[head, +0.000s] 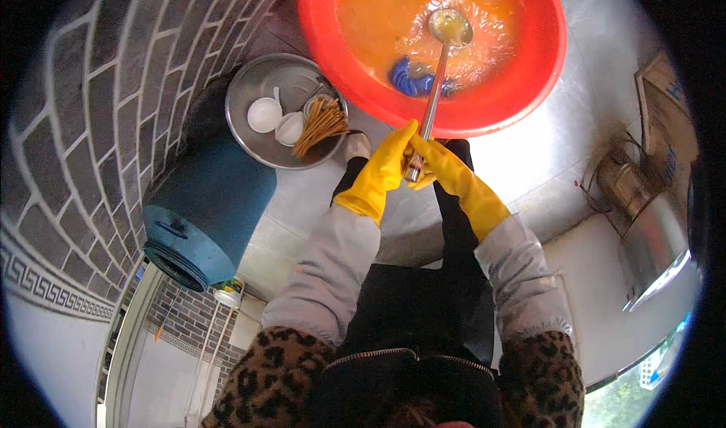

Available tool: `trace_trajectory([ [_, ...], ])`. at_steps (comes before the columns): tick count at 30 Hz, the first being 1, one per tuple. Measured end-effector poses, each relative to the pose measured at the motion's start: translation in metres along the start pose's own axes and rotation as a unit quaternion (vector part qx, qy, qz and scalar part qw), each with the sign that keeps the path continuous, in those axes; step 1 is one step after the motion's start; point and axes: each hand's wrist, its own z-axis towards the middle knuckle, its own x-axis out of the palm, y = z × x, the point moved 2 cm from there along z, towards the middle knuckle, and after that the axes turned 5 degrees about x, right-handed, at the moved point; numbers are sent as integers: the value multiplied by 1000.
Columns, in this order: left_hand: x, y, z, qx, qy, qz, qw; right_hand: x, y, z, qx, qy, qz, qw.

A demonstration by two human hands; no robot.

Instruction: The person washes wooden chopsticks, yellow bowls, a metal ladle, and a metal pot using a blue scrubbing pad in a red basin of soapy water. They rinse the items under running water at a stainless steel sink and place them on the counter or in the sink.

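Both of my hands wear yellow rubber gloves and meet at the handle end of a long metal ladle (435,85). My left hand (377,170) grips the handle from the left side, and my right hand (458,173) closes on it from the right. The ladle's round bowl is over or in the cloudy orange water of a red plastic basin (544,65); some pale liquid shows in it. Ripples and bubbles surround the bowl. A wet blue cloth (409,79) lies in the water near the basin's close rim, partly behind the handle.
Left of the basin, a steel bowl (249,139) holds white cups (264,115) and a bundle of brown sticks (320,127). A blue plastic barrel (215,201) lies beside the brick-patterned wall (102,105). On the right are a metal pot (658,252) and cardboard (672,110).
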Motion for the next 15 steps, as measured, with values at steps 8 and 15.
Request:
trace_trajectory([
  [8, -26, 3, 40, -78, -87, -6, 993, -129, 70, 63, -23, 121, -474, 872],
  [15, -53, 8, 16, -66, -186, 169, 966, -120, 88, 176, -406, -323, -623, 585],
])
